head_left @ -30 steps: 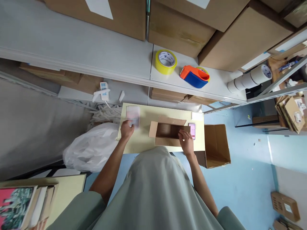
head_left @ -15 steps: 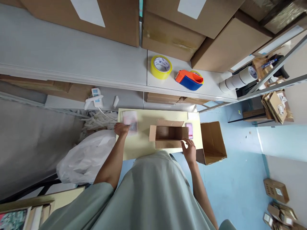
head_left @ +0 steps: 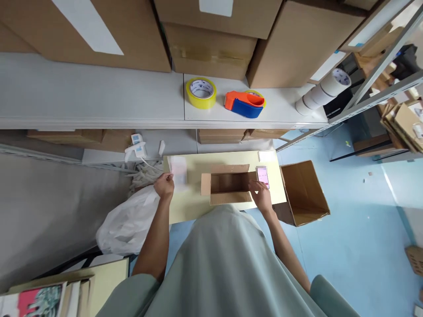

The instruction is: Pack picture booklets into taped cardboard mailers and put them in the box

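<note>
A small cardboard box (head_left: 229,198) lies on the pale yellow table with its top flaps spread and its inside bare. My right hand (head_left: 261,197) is at the box's right end, fingers closed at the short flap there. At the table's left end, my left hand (head_left: 164,185) pinches the left edge of a flat, pale pinkish packet (head_left: 179,171), which is blurred by motion. A phone (head_left: 262,177) with a lit pink screen lies just beyond my right fingertips.
The shelf (head_left: 132,99) ahead bears a yellow tape roll (head_left: 201,93), an orange and blue tape dispenser (head_left: 245,104), white rolls (head_left: 324,91) and large cartons. An open carton (head_left: 306,193) stands right of the table (head_left: 185,209); a white plastic bag (head_left: 130,222) sits left.
My left hand has drawn back slightly toward me and left, now at the packet's edge instead of reaching over it. My right hand stays at the box's right end. The view has shifted.
</note>
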Available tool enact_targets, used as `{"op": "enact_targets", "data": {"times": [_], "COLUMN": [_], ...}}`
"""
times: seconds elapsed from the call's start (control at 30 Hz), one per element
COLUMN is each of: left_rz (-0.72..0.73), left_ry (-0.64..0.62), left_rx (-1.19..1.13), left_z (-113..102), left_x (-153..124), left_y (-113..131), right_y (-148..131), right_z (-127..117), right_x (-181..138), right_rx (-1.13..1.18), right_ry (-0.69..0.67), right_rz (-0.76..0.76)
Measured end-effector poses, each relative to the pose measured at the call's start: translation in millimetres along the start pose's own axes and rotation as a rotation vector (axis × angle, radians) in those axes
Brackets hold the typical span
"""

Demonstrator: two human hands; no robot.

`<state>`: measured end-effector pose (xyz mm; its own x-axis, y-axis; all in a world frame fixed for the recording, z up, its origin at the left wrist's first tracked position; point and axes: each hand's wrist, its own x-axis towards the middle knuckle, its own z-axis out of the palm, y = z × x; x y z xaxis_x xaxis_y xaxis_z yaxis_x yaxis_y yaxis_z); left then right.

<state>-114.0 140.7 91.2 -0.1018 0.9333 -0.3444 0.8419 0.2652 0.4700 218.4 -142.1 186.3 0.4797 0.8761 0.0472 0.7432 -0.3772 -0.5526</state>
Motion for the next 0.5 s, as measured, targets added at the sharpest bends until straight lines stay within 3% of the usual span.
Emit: {"op": "enact_targets", "data": {"times": [0.17, 0.33, 0.5], "left_rz": [0.160, 0.333, 0.553], "left_ry": [0.245, 0.358, 0.398], "left_rx": [-0.045, -0.051, -0.053], "left_z": [-39, -77, -82], "left_x": [-35, -85, -124], "left_y": [18, 57, 110], "right_y": [24, 46, 62], "right_z": [-7, -12, -9], "right_x": [18, 27, 28], "right_rx": [0.044, 0.108, 0.136], "right_ry": [-0.003, -0.027, -0.032], "right_rz": [-0.034, -0.013, 0.032]}}
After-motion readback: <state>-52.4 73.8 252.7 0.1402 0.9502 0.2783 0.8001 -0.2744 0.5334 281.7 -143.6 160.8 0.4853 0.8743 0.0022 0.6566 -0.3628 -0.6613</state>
